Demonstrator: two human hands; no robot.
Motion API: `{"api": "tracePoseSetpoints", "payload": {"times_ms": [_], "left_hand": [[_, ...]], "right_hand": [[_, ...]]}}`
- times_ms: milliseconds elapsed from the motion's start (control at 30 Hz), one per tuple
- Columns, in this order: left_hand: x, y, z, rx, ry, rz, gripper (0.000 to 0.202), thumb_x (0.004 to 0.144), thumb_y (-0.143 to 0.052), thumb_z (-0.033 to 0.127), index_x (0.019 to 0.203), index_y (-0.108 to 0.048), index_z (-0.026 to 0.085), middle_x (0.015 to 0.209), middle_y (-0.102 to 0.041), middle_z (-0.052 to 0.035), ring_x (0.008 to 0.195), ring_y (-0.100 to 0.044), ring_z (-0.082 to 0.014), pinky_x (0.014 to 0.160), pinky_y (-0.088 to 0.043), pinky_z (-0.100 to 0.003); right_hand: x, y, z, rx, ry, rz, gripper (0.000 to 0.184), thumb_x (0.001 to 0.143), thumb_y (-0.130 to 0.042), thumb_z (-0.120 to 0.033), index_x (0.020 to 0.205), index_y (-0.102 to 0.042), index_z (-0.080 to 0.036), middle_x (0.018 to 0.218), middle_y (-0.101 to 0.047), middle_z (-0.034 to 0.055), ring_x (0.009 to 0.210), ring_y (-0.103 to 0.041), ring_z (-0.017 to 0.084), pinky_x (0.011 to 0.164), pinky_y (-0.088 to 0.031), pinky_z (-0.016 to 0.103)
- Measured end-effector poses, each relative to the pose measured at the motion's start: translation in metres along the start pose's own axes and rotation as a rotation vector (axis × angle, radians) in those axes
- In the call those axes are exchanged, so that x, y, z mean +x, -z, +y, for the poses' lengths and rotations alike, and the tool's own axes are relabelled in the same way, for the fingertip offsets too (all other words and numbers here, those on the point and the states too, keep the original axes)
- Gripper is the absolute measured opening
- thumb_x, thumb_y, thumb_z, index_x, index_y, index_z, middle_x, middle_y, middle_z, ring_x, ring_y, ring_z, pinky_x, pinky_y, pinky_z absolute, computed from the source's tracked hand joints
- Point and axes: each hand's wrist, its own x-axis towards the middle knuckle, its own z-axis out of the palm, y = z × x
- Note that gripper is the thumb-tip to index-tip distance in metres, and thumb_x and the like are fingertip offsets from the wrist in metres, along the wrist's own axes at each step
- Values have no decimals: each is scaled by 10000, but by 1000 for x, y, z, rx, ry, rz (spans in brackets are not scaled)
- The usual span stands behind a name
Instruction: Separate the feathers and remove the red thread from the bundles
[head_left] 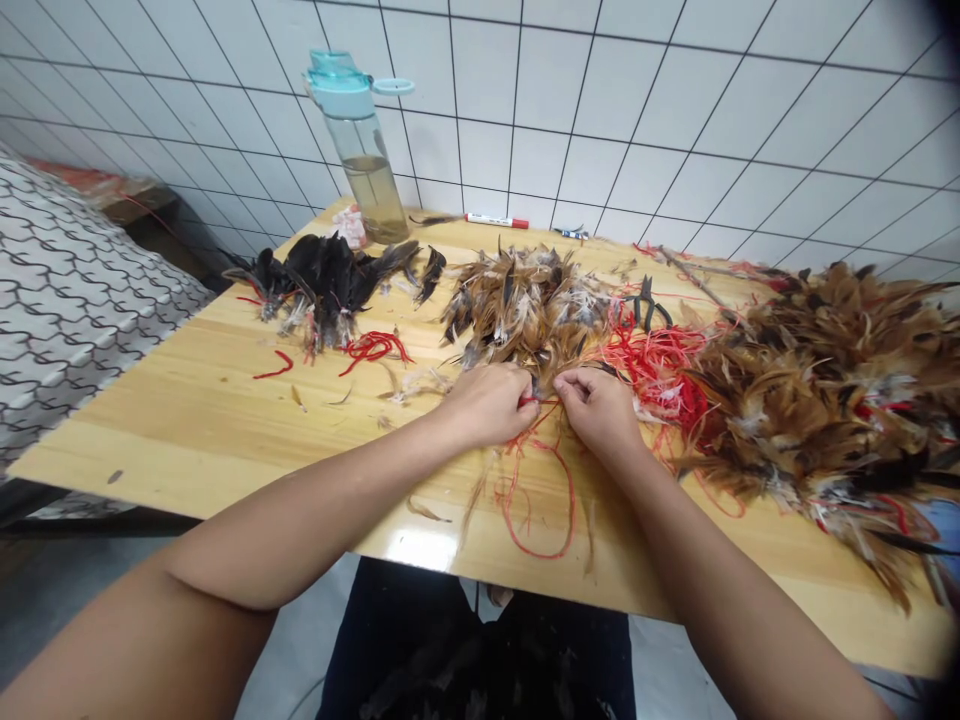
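My left hand [491,402] is closed in front of the middle pile of brown feathers [517,310]. Opposite it, my right hand [600,410] is pinched, its fingertips a short way from the left fist. A thin red string [550,402] runs between the two hands, and both grip it. Below them a loose loop of red string [574,490] hangs over or lies on the wooden table [247,440]; I cannot tell which. Beside my right hand sits a tangle of red string [667,370]. Whether a feather is also in my fingers is hidden.
Black feather bundles [330,285] and red cord pieces [375,347] lie on the left. A large brown feather heap [840,370] covers the right side. Dark-handled snips [649,308], a red-capped marker [496,220] and a water bottle [371,180] are toward the tiled wall [484,100].
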Motion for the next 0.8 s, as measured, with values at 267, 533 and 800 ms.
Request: {"api": "tracePoseSetpoints", "payload": {"times_ms": [267, 533, 800], "left_hand": [[8, 5, -10, -435, 198, 143, 200, 811, -538, 365, 749, -576, 179, 681, -605, 1, 609, -506, -125, 580, -352, -254], [6, -5, -4, -577, -17, 263, 145, 839, -539, 303, 788, -555, 168, 720, -558, 10, 634, -473, -103, 594, -360, -234], [3, -7, -6, -330, -197, 299, 101, 844, -548, 262, 842, -550, 161, 812, -568, -27, 750, -518, -143, 686, -405, -274]], "right_hand": [[0, 10, -2, 201, -29, 119, 286, 829, -522, -390, 785, -702, -172, 694, -668, 39, 637, -555, 150, 633, -428, 270], [0, 0, -4, 544, -32, -7, 323, 729, -643, -498, 775, -658, -179, 685, -644, 31, 620, -549, 149, 617, -464, 288], [-2, -2, -6, 392, 38, 195, 227, 749, -623, -400, 813, -649, -184, 805, -686, 54, 754, -609, 178, 743, -498, 320]]}}
